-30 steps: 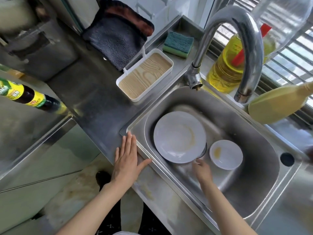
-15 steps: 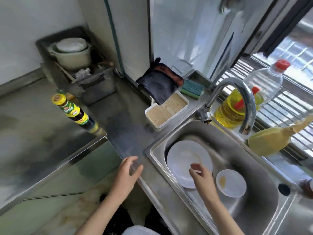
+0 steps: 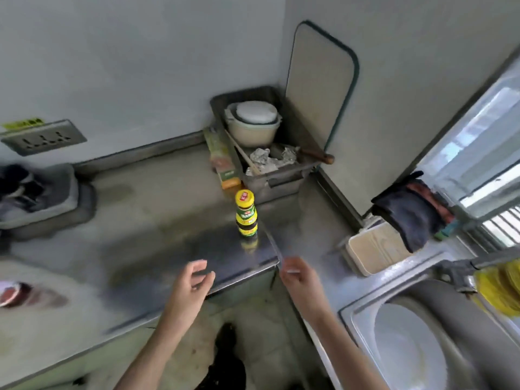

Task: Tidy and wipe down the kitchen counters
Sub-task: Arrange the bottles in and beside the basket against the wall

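The steel counter point(image 3: 157, 220) runs across the middle of the view and turns at a corner toward the sink point(image 3: 461, 319) at the lower right. A dark sauce bottle point(image 3: 246, 218) with a yellow cap and green label stands upright near the counter's corner. My left hand point(image 3: 191, 280) hovers over the counter's front edge, fingers curled and apart, holding nothing. My right hand point(image 3: 298, 277) hangs just right of the corner, fingers loosely bent, empty. A dark cloth point(image 3: 410, 212) is draped by the window above a white tray point(image 3: 374, 249). A white plate point(image 3: 408, 347) lies in the sink.
A metal bin point(image 3: 264, 175) with a bowl, foil and a knife stands in the back corner beside an orange box point(image 3: 222, 159). A cutting board point(image 3: 318, 80) leans on the wall. A grey appliance point(image 3: 39, 198) sits at the left; a yellow bottle point(image 3: 498, 288) stands by the faucet.
The view has swung left from the sink to the counter. My right hand has come out of the sink and my left hand has lifted off the counter edge; both now hover near the corner.
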Tool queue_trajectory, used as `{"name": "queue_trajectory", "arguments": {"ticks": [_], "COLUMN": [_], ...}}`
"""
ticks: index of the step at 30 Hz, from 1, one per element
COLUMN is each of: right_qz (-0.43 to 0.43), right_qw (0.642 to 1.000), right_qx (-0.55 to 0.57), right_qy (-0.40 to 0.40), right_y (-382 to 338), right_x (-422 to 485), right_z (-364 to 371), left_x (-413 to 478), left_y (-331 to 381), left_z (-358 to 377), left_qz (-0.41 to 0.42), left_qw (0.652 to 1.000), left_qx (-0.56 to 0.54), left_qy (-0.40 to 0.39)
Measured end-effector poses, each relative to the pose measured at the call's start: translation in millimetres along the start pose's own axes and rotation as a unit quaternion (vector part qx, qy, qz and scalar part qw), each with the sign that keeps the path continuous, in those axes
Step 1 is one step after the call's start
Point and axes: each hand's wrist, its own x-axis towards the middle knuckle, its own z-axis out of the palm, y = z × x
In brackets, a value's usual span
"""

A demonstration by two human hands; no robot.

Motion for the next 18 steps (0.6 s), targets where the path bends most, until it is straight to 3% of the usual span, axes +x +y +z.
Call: {"name": "queue_trajectory", "arguments": {"ticks": [8,18], "right_qz": [0.0,0.012], "right_qw": [0.997,0.992], "right_qx": [0.004,0.02], "right_qy": [0.078,0.123], "right_y": [-63.9,-59.5], "right_x": [73.4,95.6], "right_z": [86.4,108.3], "left_x": [41.7,50.3], "left_y": [-49.0,-72.3], "left_z": [-78.6,-119.8], "left_qz": [-0.04,-0.086], "left_qw": [0.997,0.994], "left_qx": [0.056,0.063], "left_qy": [-0.038,-0.009]}}
